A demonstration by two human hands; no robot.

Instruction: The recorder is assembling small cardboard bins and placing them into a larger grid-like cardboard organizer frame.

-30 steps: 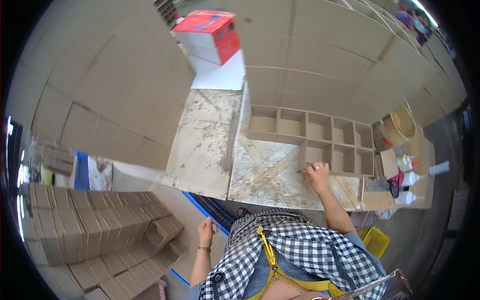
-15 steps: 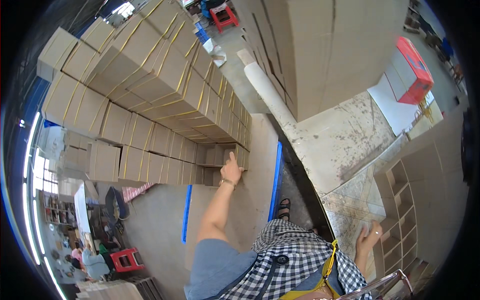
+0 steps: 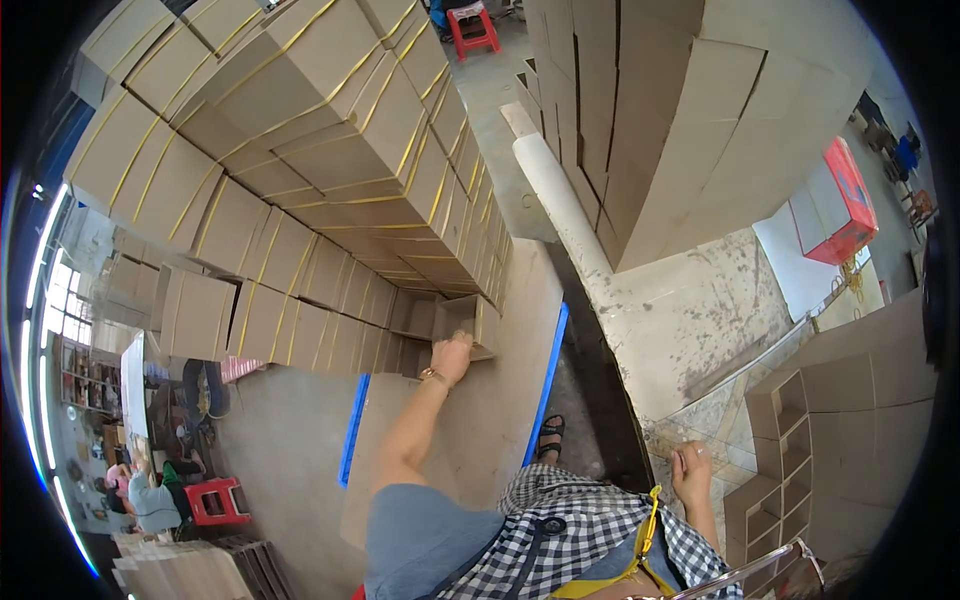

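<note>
My left hand (image 3: pixel 453 358) reaches into the low end of the strapped stack, its fingers curled over the wall of an open cardboard box (image 3: pixel 486 325). The fingertips are partly hidden inside the box. Beside it, more open compartments (image 3: pixel 412 315) face me. My right hand (image 3: pixel 692 470) hovers over the stained worktable (image 3: pixel 690 330), fingers curled in and nothing visible in them. Just right of that hand stands a group of open cardboard boxes (image 3: pixel 795 425), their hollow sides facing it.
Tall stacks of cardboard boxes (image 3: pixel 330 110) bound with yellow straps rise on the left. Another tall cardboard stack (image 3: pixel 640 130) stands on the worktable. Blue-edged board (image 3: pixel 545 385) lies below my left arm. A red stool (image 3: pixel 215 500) and seated people are at far left.
My left hand has gone from a pointing finger to fingers curled on the box, which now sticks out from its row. My right hand has drawn left, away from the open boxes, and curled.
</note>
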